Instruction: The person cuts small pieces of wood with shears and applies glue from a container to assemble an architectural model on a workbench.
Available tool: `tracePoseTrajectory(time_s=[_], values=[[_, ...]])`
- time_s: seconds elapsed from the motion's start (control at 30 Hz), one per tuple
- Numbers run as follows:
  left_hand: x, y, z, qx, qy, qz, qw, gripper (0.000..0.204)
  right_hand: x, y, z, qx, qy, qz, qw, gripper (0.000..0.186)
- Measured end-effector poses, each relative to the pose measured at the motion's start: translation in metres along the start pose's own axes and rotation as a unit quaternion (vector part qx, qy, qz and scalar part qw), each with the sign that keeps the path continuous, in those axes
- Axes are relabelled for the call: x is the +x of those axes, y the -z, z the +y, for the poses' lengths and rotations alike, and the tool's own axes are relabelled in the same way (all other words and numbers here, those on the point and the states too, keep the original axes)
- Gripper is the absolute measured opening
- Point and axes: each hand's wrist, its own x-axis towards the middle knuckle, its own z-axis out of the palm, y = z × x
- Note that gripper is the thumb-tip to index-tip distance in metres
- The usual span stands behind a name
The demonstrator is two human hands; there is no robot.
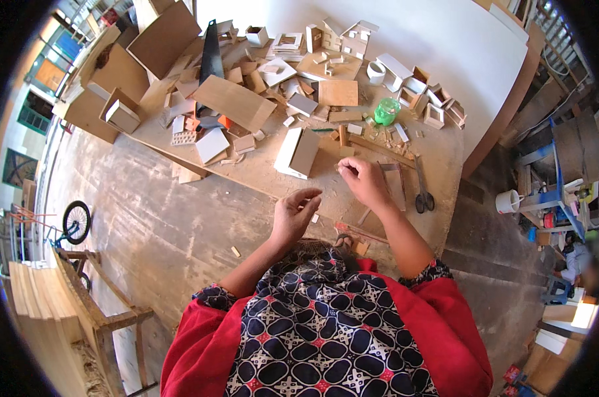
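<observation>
Above the near edge of the worktable (246, 173), my left hand (294, 215) has its fingers loosely curved and the thumb apart from them; nothing shows in it. My right hand (364, 182) is closed in a pinch over the tabletop, and whatever lies between thumb and fingertips is too small to make out. Just beyond both hands stands a small white and tan wooden house model (298, 153) with a sloping panel; neither hand touches it. Right of my right hand lie black-handled scissors (423, 192). A wooden strip (382, 149) lies behind that hand.
Wood offcuts, a handsaw (211, 56), a brown board (235, 102) and a green plastic container (386, 111) crowd the table's far side. Little wooden boxes (434, 116) stand at the right. A wooden frame (108, 317) is at lower left; a person (577, 264) is at far right.
</observation>
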Motion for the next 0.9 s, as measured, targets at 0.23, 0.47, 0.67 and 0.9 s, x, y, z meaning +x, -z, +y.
tracePoseTrajectory(time_s=[0.23, 0.47, 0.67, 0.9], values=[[0.011, -0.015, 0.008, -0.241, 0.087, -0.048, 0.966, 0.02, -0.043, -0.016, -0.02, 0.242, -0.109, -0.024, 0.964, 0.015], [-0.006, -0.011, -0.025, -0.283, 0.129, -0.134, 0.941, 0.015, -0.088, -0.018, -0.029, 0.217, -0.094, -0.04, 0.971, 0.022], [-0.008, 0.006, -0.017, -0.328, 0.189, -0.101, 0.92, 0.008, -0.072, 0.038, 0.027, 0.039, -0.101, 0.119, 0.987, 0.01], [-0.009, 0.013, -0.019, -0.342, 0.166, -0.079, 0.922, 0.004, -0.021, 0.073, 0.078, -0.026, -0.092, 0.158, 0.983, 0.02]])
